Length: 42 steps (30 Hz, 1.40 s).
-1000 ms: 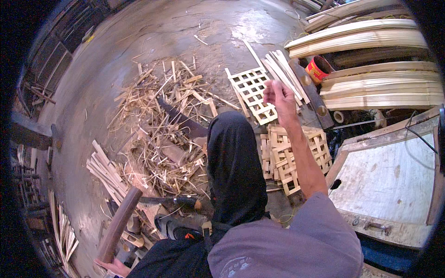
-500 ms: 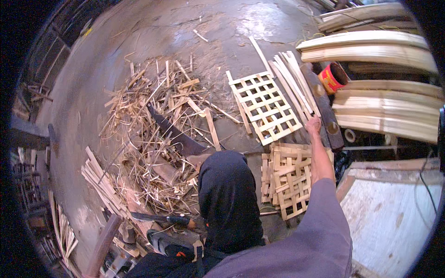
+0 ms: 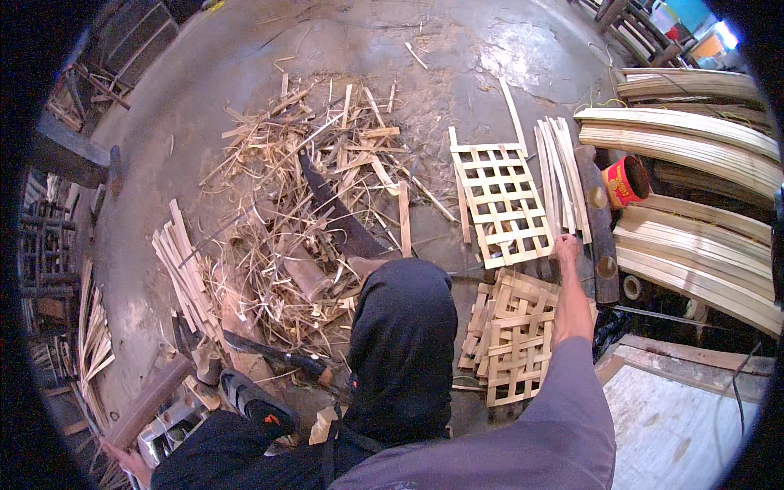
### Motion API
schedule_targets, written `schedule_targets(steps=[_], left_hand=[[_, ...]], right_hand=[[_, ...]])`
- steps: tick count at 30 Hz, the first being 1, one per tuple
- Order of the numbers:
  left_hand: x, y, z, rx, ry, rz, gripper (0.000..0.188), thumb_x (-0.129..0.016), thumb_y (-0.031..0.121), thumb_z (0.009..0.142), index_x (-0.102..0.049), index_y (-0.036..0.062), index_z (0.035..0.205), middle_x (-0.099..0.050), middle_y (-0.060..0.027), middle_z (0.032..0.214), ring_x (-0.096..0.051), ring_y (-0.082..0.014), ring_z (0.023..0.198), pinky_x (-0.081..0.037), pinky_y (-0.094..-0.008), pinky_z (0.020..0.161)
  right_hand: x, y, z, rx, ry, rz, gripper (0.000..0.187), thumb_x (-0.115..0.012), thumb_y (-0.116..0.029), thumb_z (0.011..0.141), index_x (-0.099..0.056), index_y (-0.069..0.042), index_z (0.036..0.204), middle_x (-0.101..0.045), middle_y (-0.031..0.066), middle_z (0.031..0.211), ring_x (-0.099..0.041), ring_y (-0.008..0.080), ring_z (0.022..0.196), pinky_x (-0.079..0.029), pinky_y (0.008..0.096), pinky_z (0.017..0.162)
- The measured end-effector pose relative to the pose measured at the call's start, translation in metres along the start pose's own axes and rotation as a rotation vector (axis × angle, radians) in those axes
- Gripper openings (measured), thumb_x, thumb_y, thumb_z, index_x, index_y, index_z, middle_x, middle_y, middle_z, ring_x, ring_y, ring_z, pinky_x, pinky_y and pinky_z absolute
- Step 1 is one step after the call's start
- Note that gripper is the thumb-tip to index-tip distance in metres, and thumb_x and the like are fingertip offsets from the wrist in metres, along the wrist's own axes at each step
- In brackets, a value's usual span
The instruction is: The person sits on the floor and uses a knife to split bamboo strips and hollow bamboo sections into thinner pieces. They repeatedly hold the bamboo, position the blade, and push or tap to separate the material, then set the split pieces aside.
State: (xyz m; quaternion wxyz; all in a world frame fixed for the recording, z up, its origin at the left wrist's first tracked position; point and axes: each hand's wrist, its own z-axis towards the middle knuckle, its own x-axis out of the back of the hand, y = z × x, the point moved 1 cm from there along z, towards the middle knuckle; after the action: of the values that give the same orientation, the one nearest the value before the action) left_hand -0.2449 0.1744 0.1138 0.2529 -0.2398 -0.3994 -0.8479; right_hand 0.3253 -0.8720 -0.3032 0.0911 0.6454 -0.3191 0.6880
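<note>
My right hand (image 3: 565, 247) reaches forward with closed fingers, at the near ends of several loose pale bamboo strips (image 3: 559, 175). The near right corner of a woven bamboo lattice (image 3: 505, 194), flat on the floor, lies right beside it; what the fingers hold is hidden. Under my right forearm sits a stack of woven lattice pieces (image 3: 523, 339). At the lower left rim, my left hand (image 3: 126, 461) shows with fingers stretched out, close to the lower end of a brown pole (image 3: 151, 398). I cannot tell whether it touches the pole.
A heap of bamboo scraps (image 3: 269, 237) spreads left of my black-clad knee (image 3: 404, 327), with a dark saw-like blade (image 3: 339, 212) across it. A knife (image 3: 273, 353) lies nearer. At right are a dark beam (image 3: 600, 220), a red-yellow can (image 3: 625, 181), bundled strips (image 3: 686, 147) and a pale board (image 3: 670, 425).
The view has shifted, so most floor items appear farther right. My left hand has come into sight at the lower left. My right hand stays near the strip ends and the lattice corner.
</note>
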Motion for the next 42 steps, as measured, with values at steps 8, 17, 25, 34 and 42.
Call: schedule_targets(steps=[8, 17, 25, 34, 42], left_hand=[[0.048, -0.011, -0.031, 0.043, 0.038, 0.044, 0.082, -0.069, 0.016, 0.079, -0.022, 0.007, 0.146, -0.039, -0.0159, 0.136, -0.044, -0.0303, 0.119, -0.036, -0.0428, 0.103], [0.01, -0.015, -0.075, 0.131, -0.006, -0.053, 0.083, -0.07, 0.018, 0.079, -0.023, 0.0074, 0.146, -0.043, -0.0153, 0.134, -0.047, -0.0299, 0.115, -0.039, -0.0424, 0.101], [-0.048, -0.018, -0.113, 0.248, -0.055, -0.308, 0.083, -0.071, 0.02, 0.079, -0.023, 0.0078, 0.146, -0.046, -0.0148, 0.131, -0.05, -0.0295, 0.112, -0.041, -0.0421, 0.099], [-0.173, -0.033, -0.163, 0.677, -0.27, -1.048, 0.084, -0.073, 0.023, 0.079, -0.024, 0.0082, 0.146, -0.049, -0.0142, 0.128, -0.053, -0.0291, 0.108, -0.044, -0.0417, 0.097], [-0.256, -0.094, -0.287, 0.746, -0.199, -0.191, 0.085, -0.068, 0.035, 0.072, -0.029, -0.0047, 0.136, -0.051, -0.0233, 0.118, -0.05, -0.032, 0.108, -0.04, -0.0439, 0.094]], right_hand=[[0.006, -0.037, -0.028, 0.061, -0.052, 0.055, 0.031, -0.057, -0.021, 0.08, -0.061, 0.003, 0.099, -0.064, 0.0262, 0.095, -0.064, 0.0369, 0.091, -0.049, 0.0426, 0.083], [0.028, -0.042, -0.043, 0.003, 0.133, 0.377, 0.025, -0.049, -0.017, 0.092, -0.06, -0.001, 0.108, -0.064, 0.0142, 0.076, -0.064, 0.0259, 0.07, -0.05, 0.0387, 0.064], [0.135, -0.155, -0.086, 0.185, 0.394, 0.781, 0.034, -0.057, -0.029, 0.093, -0.067, 0.003, 0.102, -0.068, 0.0078, 0.082, -0.061, 0.0142, 0.073, -0.048, 0.0319, 0.067], [0.269, -0.346, -0.184, 0.716, -0.11, 1.064, 0.033, -0.06, -0.028, 0.092, -0.067, 0.001, 0.106, -0.066, 0.0041, 0.084, -0.058, 0.0105, 0.081, -0.044, 0.0251, 0.079], [0.216, -0.513, -0.383, 1.23, -0.882, 0.775, 0.023, -0.055, -0.016, 0.094, -0.066, 0.0, 0.082, -0.063, 0.0011, 0.081, -0.055, 0.0086, 0.079, -0.043, 0.0239, 0.076]])
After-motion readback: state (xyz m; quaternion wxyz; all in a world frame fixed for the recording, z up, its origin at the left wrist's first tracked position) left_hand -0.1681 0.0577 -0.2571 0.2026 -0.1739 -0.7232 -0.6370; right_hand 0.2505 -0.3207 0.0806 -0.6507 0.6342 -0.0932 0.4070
